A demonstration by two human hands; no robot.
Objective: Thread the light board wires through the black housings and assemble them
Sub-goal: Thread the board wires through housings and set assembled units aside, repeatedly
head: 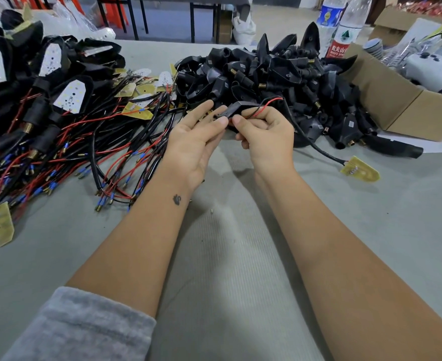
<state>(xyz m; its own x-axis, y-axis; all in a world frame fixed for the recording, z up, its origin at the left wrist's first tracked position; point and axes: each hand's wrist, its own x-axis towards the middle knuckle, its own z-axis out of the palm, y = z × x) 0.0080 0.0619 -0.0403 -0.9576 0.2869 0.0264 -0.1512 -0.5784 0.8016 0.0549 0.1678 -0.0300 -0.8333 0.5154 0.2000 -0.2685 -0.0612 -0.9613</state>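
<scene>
Both hands meet at the middle of the table around one black housing [240, 107]. My left hand [199, 142] pinches the housing's near end between thumb and fingertips. My right hand [266, 136] curls round the housing's other side and the thin red and black wires [268, 103] looping out of it. From there a black cable [316, 148] runs right across the table to a yellow light board [361, 170] lying flat. A heap of loose black housings [279, 74] lies just behind my hands.
A tangle of wired boards with red and black leads [89, 142] covers the left. Assembled housings with white boards [68, 96] are stacked at far left. A cardboard box [397, 100] and two bottles [344, 27] stand at right. Grey felt table [240, 256] lies near me.
</scene>
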